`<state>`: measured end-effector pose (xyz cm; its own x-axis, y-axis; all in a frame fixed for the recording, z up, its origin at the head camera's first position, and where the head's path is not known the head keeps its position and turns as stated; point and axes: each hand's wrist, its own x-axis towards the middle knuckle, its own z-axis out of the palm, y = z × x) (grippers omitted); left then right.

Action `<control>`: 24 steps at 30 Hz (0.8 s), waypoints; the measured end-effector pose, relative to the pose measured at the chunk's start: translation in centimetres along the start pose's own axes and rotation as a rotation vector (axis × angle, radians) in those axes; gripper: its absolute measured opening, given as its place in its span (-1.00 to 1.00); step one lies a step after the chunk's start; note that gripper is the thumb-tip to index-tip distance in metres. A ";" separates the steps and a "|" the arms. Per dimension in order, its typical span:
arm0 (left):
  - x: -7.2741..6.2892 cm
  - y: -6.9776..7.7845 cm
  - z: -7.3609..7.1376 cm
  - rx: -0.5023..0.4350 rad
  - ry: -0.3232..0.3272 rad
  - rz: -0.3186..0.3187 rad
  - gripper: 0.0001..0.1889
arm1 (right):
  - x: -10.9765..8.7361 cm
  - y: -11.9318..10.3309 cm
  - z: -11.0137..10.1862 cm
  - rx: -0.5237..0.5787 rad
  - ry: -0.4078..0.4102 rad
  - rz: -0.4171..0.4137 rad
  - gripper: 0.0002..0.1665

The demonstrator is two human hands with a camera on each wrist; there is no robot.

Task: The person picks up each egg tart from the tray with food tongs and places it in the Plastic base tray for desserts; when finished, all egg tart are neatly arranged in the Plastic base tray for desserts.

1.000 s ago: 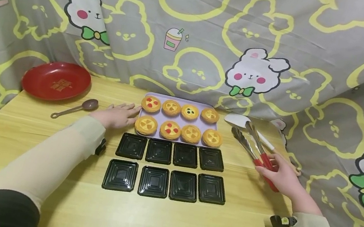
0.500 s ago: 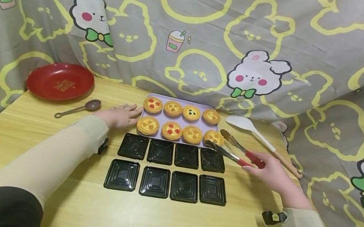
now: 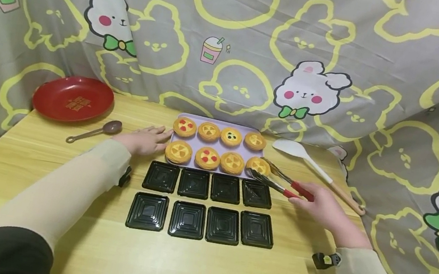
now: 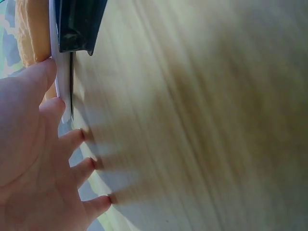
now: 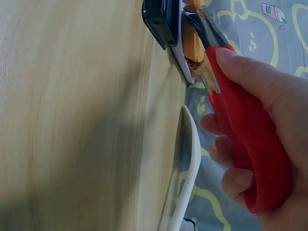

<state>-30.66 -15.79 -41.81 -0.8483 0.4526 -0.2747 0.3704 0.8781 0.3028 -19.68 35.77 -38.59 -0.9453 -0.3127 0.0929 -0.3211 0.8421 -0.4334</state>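
My right hand (image 3: 322, 208) grips red-handled metal tongs (image 5: 245, 132), thumb on one handle and fingers curled round the other. The tips of the tongs straddle the front right egg tart (image 3: 258, 165) on the lilac tray (image 3: 222, 122). Several more tarts, some topped with red or dark pieces, sit on the tray in two rows. At the tray's left end my left hand (image 3: 145, 139) lies with fingers spread; in the left wrist view its fingertips (image 4: 91, 163) touch the table and its thumb is at the tray's edge.
Two rows of black square trays (image 3: 187, 218) lie in front of the lilac tray. A red plate (image 3: 70, 99) and a brown spoon (image 3: 111, 127) are at the left. Behind the right hand lies a white spatula (image 3: 293, 148) with a wooden handle end. A patterned curtain (image 3: 227, 85) hangs behind.
My right hand has swung the tongs left from beside the spatula to the front right tart, and their arms have drawn closer together around it. The left hand stays at the tray.
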 end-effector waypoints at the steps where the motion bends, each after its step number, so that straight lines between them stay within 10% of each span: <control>1: 0.0 0.0 0.0 -0.002 0.001 0.000 -0.29 | 0.0 0.0 0.0 -0.011 0.003 -0.004 -0.34; 24: -0.2 0.4 -0.5 -0.025 -0.002 -0.003 -0.31 | -4.6 -1.5 -3.0 -0.015 -0.064 0.005 -0.36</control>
<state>-30.53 -15.62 -41.21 -0.8486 0.4505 -0.2772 0.3586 0.8752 0.3246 -14.99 37.26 -35.63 -0.9414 -0.3356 0.0332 -0.3178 0.8498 -0.4205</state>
